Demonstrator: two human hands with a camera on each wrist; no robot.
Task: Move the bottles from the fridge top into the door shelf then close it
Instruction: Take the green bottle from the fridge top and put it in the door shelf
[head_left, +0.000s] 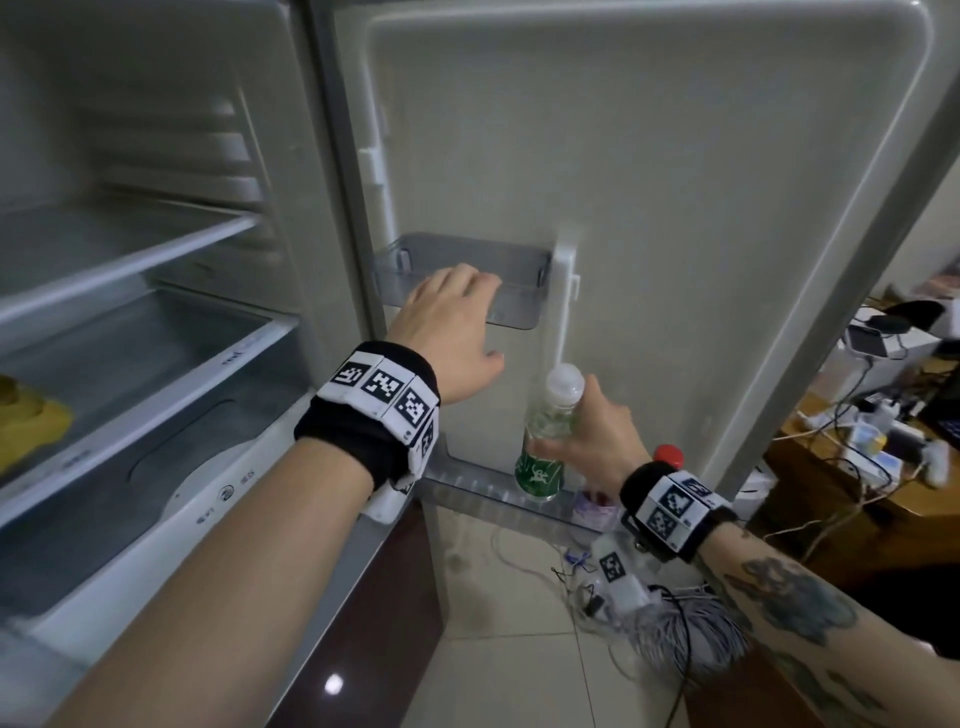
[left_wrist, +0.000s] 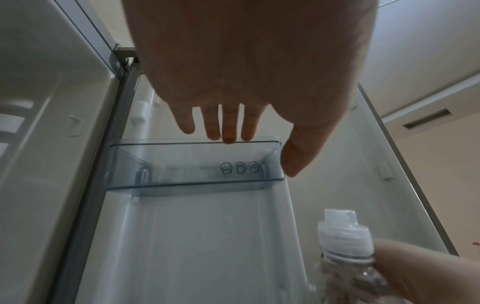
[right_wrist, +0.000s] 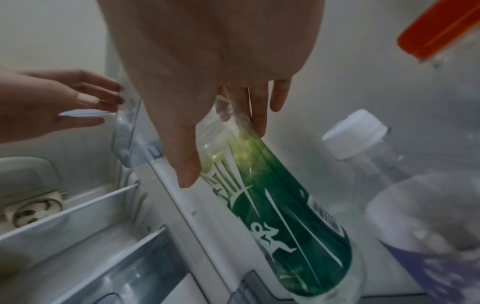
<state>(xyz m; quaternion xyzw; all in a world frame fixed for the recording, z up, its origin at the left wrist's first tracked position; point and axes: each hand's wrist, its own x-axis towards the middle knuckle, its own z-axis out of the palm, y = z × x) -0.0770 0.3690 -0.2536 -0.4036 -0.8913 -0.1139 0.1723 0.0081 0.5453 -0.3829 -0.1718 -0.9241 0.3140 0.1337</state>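
The fridge door stands open. My right hand (head_left: 571, 421) (right_wrist: 223, 154) grips the upper part of a green-labelled bottle (head_left: 540, 467) (left_wrist: 345, 257) (right_wrist: 285, 216) with a white cap. The bottle's base is down in the lower door shelf (head_left: 478, 488), and it leans slightly. A red-capped bottle (head_left: 669, 456) (right_wrist: 441, 30) and a white-capped clear bottle (right_wrist: 355, 133) stand in the same shelf to its right. My left hand (head_left: 493, 322) (left_wrist: 259, 154) (right_wrist: 103, 109) rests its straight fingers on the front rim of the small clear upper door shelf (head_left: 519, 260) (left_wrist: 182, 164), which holds nothing.
The fridge interior at left has glass shelves and a drawer with a yellow item (head_left: 31, 415). Loose cables (head_left: 649, 597) lie on the tiled floor below the door. A cluttered wooden desk (head_left: 857, 467) stands right of the door edge.
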